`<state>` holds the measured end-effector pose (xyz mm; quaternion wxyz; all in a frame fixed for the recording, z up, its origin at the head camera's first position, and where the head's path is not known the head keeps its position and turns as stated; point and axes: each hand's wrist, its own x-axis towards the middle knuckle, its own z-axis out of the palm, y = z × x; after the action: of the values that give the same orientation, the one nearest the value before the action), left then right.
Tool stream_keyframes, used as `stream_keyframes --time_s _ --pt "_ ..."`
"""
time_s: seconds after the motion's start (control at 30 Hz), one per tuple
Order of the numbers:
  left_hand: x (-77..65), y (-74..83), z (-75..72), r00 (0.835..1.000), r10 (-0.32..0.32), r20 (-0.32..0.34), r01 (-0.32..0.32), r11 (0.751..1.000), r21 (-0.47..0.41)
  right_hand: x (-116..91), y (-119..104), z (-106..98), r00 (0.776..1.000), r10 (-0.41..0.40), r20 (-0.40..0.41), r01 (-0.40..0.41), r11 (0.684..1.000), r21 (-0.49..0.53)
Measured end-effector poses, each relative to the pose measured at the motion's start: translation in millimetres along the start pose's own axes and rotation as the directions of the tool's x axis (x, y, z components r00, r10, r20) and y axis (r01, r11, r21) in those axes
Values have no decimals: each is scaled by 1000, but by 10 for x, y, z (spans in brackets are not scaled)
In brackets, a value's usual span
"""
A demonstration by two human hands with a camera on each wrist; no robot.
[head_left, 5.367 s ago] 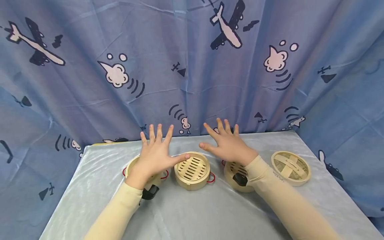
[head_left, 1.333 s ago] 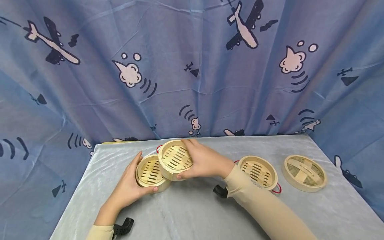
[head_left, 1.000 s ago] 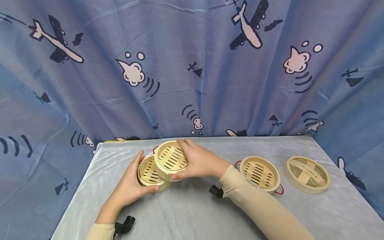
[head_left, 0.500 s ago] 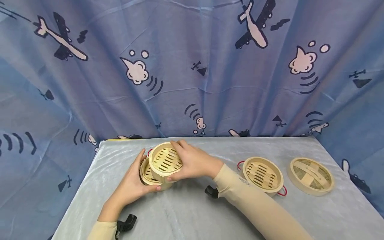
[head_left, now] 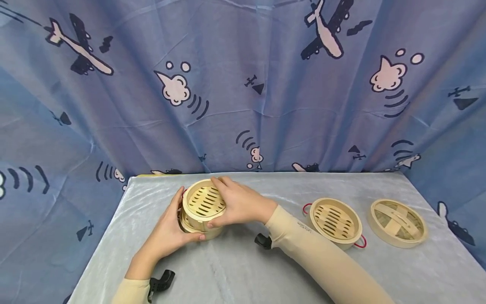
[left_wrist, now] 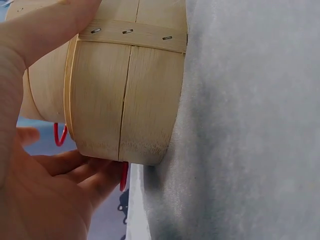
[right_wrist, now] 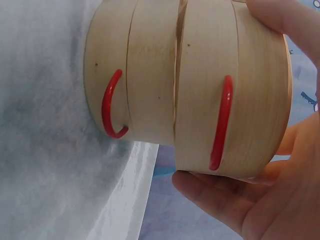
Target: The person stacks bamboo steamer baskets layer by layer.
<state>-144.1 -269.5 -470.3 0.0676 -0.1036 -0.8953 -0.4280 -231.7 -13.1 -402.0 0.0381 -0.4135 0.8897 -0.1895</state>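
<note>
Two round bamboo steamer baskets are stacked at the left of the table in the head view. My right hand (head_left: 243,204) grips the upper steamer basket (head_left: 205,200) by its right side, thumb in front and fingers behind. This basket has a slatted floor and sits over the lower steamer basket (left_wrist: 125,100), slightly off-line with it. Around the left side of the lower one, my left hand (head_left: 165,234) has its thumb in front and fingers at the back. In the right wrist view, the rims meet with a thin gap, and red handles show on both baskets.
A third steamer basket (head_left: 336,221) with red handles stands right of centre. Beside it, farther right, lies a woven bamboo lid (head_left: 397,223) with a strap handle. The grey cloth-covered table (head_left: 243,270) ends at a blue patterned curtain (head_left: 228,84).
Both hands were first spread open above the table. My right hand has since brought the middle basket leftward over the left one, sliding farther across it, while my left hand holds the lower basket.
</note>
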Motion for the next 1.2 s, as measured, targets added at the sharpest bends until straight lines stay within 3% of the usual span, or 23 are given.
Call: stream_keyframes --time_s 0.3,0.47,0.93,1.2 --pt "-3 79 -22 998 -52 20 51 998 37 38 -47 -4 999 -35 7 35 999 6" --pt "-6 134 -89 998 -51 40 49 997 61 57 -45 4 999 -49 11 49 999 0" --pt "-21 156 -214 998 -6 68 7 1000 -14 64 -62 40 999 -51 3 51 999 -1" --pt "-44 138 -265 997 -21 76 27 997 -70 96 -90 35 997 -72 2 72 997 -9"
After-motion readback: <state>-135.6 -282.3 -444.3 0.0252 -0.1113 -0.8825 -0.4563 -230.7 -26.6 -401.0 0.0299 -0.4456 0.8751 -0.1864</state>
